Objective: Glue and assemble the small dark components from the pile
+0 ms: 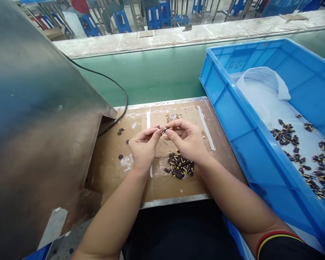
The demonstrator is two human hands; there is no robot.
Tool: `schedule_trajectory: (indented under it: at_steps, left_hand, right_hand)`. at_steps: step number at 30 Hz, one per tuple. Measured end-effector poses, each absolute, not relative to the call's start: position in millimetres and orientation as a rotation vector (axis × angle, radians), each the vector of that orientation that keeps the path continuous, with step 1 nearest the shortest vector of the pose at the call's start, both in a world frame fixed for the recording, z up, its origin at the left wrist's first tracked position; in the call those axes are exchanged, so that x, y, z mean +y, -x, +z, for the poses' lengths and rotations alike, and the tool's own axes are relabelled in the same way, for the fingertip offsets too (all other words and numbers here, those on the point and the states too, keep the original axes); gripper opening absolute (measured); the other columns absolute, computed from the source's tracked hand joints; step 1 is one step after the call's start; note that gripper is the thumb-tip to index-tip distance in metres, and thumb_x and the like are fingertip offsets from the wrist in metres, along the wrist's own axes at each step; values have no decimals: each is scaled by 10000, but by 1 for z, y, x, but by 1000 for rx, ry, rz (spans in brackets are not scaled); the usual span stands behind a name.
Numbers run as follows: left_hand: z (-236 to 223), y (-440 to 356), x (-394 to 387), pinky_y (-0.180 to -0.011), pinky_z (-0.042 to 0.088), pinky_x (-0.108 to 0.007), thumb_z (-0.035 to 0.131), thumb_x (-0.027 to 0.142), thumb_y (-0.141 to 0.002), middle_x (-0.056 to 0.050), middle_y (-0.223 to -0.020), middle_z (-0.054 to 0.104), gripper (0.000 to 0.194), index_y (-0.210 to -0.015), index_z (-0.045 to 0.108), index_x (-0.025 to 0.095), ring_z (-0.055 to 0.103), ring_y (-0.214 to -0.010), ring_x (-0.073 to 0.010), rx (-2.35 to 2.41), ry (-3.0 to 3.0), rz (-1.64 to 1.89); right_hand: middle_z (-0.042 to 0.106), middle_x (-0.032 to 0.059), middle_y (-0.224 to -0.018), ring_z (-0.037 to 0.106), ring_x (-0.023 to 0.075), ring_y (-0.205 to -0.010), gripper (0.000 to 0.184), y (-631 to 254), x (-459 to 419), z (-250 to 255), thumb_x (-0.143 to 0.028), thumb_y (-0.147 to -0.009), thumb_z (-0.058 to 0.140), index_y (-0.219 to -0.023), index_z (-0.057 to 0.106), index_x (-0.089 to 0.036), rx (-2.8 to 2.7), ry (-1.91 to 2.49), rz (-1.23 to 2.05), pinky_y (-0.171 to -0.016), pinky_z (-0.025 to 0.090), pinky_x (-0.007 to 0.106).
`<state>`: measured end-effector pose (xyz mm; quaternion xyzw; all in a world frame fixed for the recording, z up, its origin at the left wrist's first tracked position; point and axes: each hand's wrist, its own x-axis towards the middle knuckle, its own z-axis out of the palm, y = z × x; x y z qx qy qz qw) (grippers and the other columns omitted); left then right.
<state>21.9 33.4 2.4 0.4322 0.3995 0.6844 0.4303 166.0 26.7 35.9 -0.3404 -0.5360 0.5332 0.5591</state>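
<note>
My left hand (143,147) and my right hand (189,140) meet over the cardboard-covered worktop, fingertips pinched together. Between them is a small black part with yellow bits (165,130), partly hidden by the fingers; its exact kind is too small to make out. Just below my right hand lies a heap of similar small black-and-yellow parts (180,166). Beyond the fingertips stands a small clear, rounded object (173,116) on a cardboard sheet. To the left of my left hand, several dark round pieces (120,157) lie scattered.
A large blue crate (233,112) stands at the right, with a white sheet (256,99) and more black-and-yellow parts inside. A metal housing (43,108) fills the left side. A black cable (108,76) curves down beside it. Behind runs a green conveyor belt (151,77).
</note>
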Motion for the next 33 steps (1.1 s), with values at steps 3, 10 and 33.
schedule_trajectory:
  at_steps: [3, 10, 33]
  left_hand:
    - [7, -22, 34, -855, 613, -271, 889, 261, -743, -72, -945, 761, 187, -884, 786, 193, 734, -870, -158, 936, -969, 1681]
    - [16, -20, 34, -782, 592, -153, 947, 313, -658, -39, -907, 760, 251, -804, 774, 203, 726, -805, -101, 751, -736, 1509]
    - [16, -19, 36, -747, 571, -152, 934, 364, -676, -19, -860, 739, 263, -809, 772, 205, 665, -718, -63, 771, -733, 1550]
  right_hand:
    - [729, 22, -957, 729, 153, -891, 254, -166, 25, 39, -414, -887, 739, -1046, 679, -225, -1245, 819, 1265, -861, 660, 324]
    - [764, 25, -977, 733, 160, -867, 226, -167, 24, 41, -389, -865, 770, -1033, 756, -239, -1244, 934, 982, -793, 645, 327]
    - [797, 29, -1047, 757, 191, -928, 205, -166, 21, 40, -292, -895, 735, -1089, 797, -269, -1421, 952, 926, -873, 654, 389]
